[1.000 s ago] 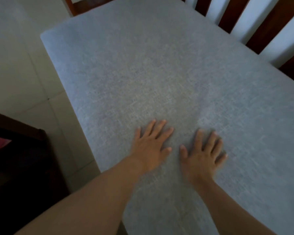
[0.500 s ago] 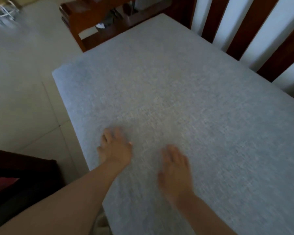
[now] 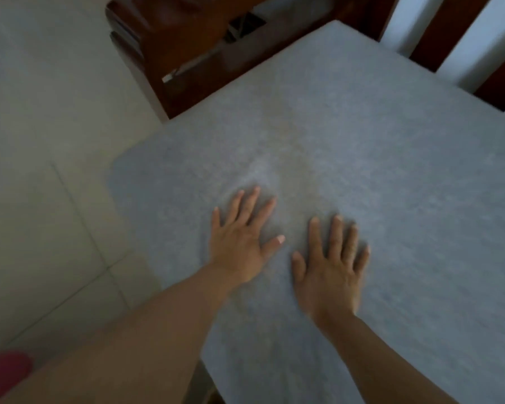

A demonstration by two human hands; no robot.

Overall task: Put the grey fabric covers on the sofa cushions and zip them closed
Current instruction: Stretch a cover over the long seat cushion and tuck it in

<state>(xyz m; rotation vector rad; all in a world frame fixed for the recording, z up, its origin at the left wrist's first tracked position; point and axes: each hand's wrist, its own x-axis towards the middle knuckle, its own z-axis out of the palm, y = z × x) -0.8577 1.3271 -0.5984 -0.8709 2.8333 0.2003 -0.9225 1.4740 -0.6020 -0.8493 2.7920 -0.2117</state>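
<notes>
A large sofa cushion in its grey fabric cover lies flat on the wooden sofa frame and fills most of the view. My left hand rests palm down on the cover near its left edge, fingers spread. Beside it, my right hand also lies flat on the fabric with fingers apart. Neither hand holds anything. A faint crease shows in the cover just ahead of my left fingers. No zip is visible.
The dark wooden sofa armrest stands at the cushion's far left end. Wooden back slats with a white wall behind rise at the top right. Pale tiled floor lies to the left. Something pink shows at the bottom left corner.
Both hands slid back toward me with fingers loosely curled, then pushed forward again over the cover and now lie flat and spread. The view has shifted toward the armrest end.
</notes>
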